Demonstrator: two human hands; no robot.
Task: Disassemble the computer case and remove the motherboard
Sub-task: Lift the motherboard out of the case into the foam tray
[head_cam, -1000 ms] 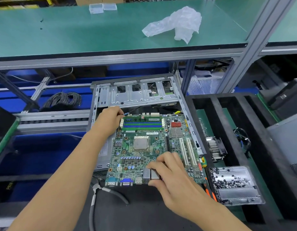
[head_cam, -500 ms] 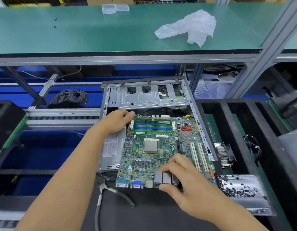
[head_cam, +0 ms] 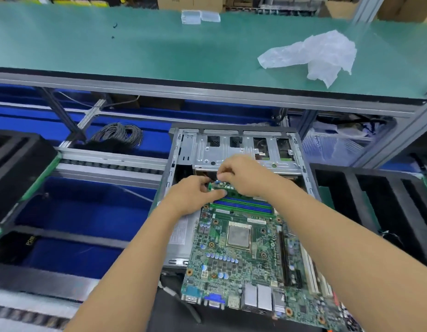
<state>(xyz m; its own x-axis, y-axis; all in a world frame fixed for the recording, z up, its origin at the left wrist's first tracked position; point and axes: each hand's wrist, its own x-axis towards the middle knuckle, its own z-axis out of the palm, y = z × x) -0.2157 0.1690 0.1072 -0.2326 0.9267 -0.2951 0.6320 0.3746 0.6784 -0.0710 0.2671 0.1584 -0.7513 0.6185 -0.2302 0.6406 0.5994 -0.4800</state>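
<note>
Motherboard (head_cam: 243,255), long axis 6-to-12 o'clock, half out of the case (head_cam: 234,149); we see both hands at its 12 o'clock edge: left hand (head_cam: 195,197) pinches that edge, right hand (head_cam: 243,173) pinches a small connector.

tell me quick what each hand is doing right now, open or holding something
Left hand: fingers curled, gripping the far left corner of the motherboard.
Right hand: fingers curled at that far edge; what they pinch cannot be told.

Crumpled plastic bag (head_cam: 313,53) lies on the green shelf (head_cam: 111,49); coiled grey cable (head_cam: 119,135) sits below it
</note>
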